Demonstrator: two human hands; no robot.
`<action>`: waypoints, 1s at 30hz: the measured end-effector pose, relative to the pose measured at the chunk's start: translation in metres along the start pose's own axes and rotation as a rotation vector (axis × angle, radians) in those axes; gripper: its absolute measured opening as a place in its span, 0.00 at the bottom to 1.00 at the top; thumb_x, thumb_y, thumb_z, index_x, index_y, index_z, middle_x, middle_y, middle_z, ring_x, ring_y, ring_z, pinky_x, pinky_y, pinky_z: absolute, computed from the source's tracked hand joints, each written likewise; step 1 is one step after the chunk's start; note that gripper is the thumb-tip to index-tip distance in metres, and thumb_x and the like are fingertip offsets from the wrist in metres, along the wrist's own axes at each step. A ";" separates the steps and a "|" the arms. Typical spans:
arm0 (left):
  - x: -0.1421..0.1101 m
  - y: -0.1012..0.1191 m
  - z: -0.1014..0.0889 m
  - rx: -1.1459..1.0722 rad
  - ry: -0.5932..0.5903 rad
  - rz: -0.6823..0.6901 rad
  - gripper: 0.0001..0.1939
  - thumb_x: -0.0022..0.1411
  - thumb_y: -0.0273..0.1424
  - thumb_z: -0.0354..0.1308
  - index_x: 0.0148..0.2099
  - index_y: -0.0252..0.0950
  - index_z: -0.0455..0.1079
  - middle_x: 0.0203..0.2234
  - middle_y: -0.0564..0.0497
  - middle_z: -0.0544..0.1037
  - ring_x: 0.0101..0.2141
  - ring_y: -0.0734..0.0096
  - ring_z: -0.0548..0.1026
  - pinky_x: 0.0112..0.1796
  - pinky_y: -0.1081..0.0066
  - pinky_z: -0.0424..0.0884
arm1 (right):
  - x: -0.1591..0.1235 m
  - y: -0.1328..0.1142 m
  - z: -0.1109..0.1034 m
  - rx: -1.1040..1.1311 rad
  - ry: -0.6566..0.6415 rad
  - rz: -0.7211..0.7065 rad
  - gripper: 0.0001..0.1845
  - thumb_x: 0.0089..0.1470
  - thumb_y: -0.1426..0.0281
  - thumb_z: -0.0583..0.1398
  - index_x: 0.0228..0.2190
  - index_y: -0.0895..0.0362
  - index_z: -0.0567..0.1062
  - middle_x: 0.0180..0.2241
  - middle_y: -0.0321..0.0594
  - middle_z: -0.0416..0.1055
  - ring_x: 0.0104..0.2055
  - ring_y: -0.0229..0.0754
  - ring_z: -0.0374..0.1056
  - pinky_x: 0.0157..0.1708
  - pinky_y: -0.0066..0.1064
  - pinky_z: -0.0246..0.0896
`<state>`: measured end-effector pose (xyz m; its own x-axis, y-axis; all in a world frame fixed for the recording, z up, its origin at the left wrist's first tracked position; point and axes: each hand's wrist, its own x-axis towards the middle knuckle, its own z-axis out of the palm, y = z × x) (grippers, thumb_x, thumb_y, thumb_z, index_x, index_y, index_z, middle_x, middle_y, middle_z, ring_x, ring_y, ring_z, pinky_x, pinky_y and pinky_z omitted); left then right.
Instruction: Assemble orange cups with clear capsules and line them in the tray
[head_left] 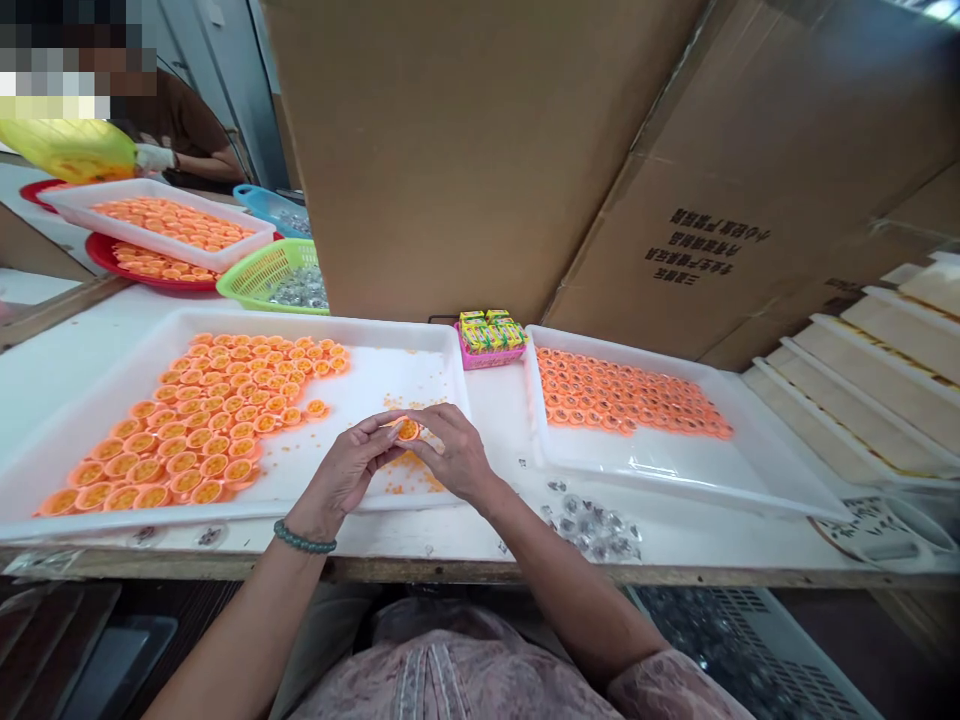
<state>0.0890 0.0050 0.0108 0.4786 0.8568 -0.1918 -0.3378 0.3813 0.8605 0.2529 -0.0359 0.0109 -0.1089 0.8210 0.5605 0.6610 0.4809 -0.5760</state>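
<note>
Over the front right part of the left white tray [390, 372], a small orange cup [408, 429] with orange bits inside is held between both hands. My left hand [364, 455] pinches it from the left, fingertips at its rim. From the other side, the thumb and fingers of my right hand [454, 450] close around it. Many similar orange cups [199, 437] fill the left half of this tray, and loose orange bits [412, 475] lie scattered on its floor. The right white tray [652, 460] bears rows of orange cups with dark centres [622, 395].
Clear plastic pieces [592, 528] lie piled near the table edge. Between the trays stands a pink basket [491, 358] of yellow-green packets. Tall cardboard [480, 150] walls the back. Stacked trays [885, 370] stand right; a green basket [255, 272] and a co-worker [195, 130] are back left.
</note>
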 end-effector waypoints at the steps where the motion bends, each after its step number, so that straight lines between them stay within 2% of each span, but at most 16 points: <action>1: 0.000 0.000 0.000 0.023 0.012 0.002 0.17 0.49 0.31 0.65 0.44 0.34 0.74 0.36 0.47 0.79 0.35 0.71 0.75 0.40 0.72 0.70 | 0.000 0.001 -0.001 -0.005 -0.013 -0.007 0.17 0.56 0.64 0.57 0.47 0.53 0.70 0.40 0.43 0.70 0.45 0.42 0.64 0.46 0.36 0.62; 6: 0.004 -0.003 -0.001 0.193 0.056 -0.034 0.17 0.46 0.36 0.67 0.39 0.35 0.76 0.33 0.47 0.79 0.33 0.70 0.74 0.37 0.73 0.69 | -0.004 0.003 -0.003 -0.015 -0.150 -0.032 0.15 0.57 0.68 0.56 0.46 0.53 0.71 0.40 0.42 0.70 0.45 0.41 0.64 0.47 0.35 0.62; 9: 0.007 -0.008 -0.002 0.319 0.038 -0.059 0.21 0.41 0.37 0.70 0.39 0.36 0.76 0.32 0.47 0.80 0.35 0.66 0.75 0.39 0.71 0.69 | -0.013 0.003 -0.006 -0.043 -0.206 -0.029 0.18 0.55 0.71 0.57 0.49 0.54 0.68 0.42 0.42 0.69 0.47 0.41 0.63 0.49 0.33 0.61; 11: 0.007 -0.010 -0.001 0.392 0.038 -0.056 0.25 0.39 0.38 0.70 0.42 0.37 0.75 0.33 0.47 0.80 0.37 0.63 0.74 0.40 0.69 0.69 | -0.023 0.002 -0.016 -0.074 -0.178 0.005 0.22 0.55 0.72 0.56 0.52 0.54 0.65 0.45 0.43 0.68 0.49 0.41 0.62 0.50 0.33 0.61; 13: 0.007 -0.012 0.000 0.470 0.068 -0.038 0.27 0.39 0.40 0.70 0.44 0.38 0.74 0.35 0.47 0.80 0.39 0.61 0.74 0.40 0.69 0.69 | -0.039 0.002 -0.032 -0.123 -0.079 0.089 0.22 0.57 0.72 0.53 0.54 0.54 0.63 0.46 0.44 0.69 0.48 0.40 0.64 0.49 0.32 0.62; 15: 0.005 -0.013 0.002 0.545 0.098 -0.015 0.27 0.41 0.41 0.68 0.45 0.38 0.74 0.38 0.47 0.79 0.41 0.61 0.73 0.39 0.70 0.69 | -0.058 0.006 -0.053 -0.210 0.037 0.226 0.19 0.60 0.72 0.50 0.52 0.54 0.65 0.42 0.44 0.71 0.44 0.40 0.67 0.45 0.32 0.64; 17: 0.004 -0.013 0.004 0.584 0.109 0.000 0.26 0.43 0.42 0.67 0.45 0.38 0.74 0.36 0.48 0.79 0.39 0.63 0.73 0.36 0.73 0.69 | -0.079 0.012 -0.073 -0.336 0.064 0.370 0.17 0.60 0.73 0.49 0.48 0.55 0.69 0.38 0.45 0.73 0.39 0.42 0.70 0.41 0.33 0.66; 19: 0.004 -0.011 0.005 0.548 0.100 -0.011 0.26 0.43 0.42 0.67 0.45 0.38 0.74 0.34 0.48 0.79 0.36 0.65 0.73 0.34 0.73 0.70 | -0.098 0.018 -0.086 -0.437 -0.033 0.463 0.14 0.59 0.73 0.51 0.44 0.56 0.72 0.37 0.46 0.74 0.39 0.43 0.70 0.40 0.34 0.65; 21: 0.004 -0.009 0.006 0.468 0.091 -0.042 0.27 0.41 0.40 0.69 0.45 0.37 0.74 0.32 0.49 0.78 0.33 0.68 0.73 0.34 0.73 0.70 | -0.113 0.023 -0.090 -0.491 -0.152 0.497 0.12 0.56 0.73 0.54 0.41 0.56 0.74 0.37 0.46 0.74 0.40 0.44 0.70 0.42 0.35 0.65; 25: 0.005 -0.008 0.003 0.301 0.087 -0.099 0.27 0.36 0.34 0.72 0.43 0.35 0.75 0.28 0.51 0.77 0.29 0.73 0.73 0.33 0.73 0.71 | -0.128 0.030 -0.083 -0.534 -0.277 0.449 0.13 0.52 0.76 0.58 0.41 0.56 0.74 0.40 0.46 0.73 0.43 0.45 0.67 0.45 0.36 0.62; 30: 0.007 -0.012 0.001 0.204 0.140 -0.097 0.17 0.38 0.34 0.71 0.32 0.32 0.75 0.26 0.50 0.77 0.28 0.73 0.74 0.33 0.72 0.72 | -0.131 0.041 -0.075 -0.555 -0.412 0.424 0.12 0.52 0.80 0.55 0.35 0.56 0.75 0.38 0.44 0.71 0.40 0.43 0.67 0.41 0.33 0.61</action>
<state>0.0972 0.0065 -0.0002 0.3789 0.8647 -0.3298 -0.1188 0.3988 0.9093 0.3500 -0.1466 -0.0410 0.0404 0.9986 0.0338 0.9676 -0.0306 -0.2506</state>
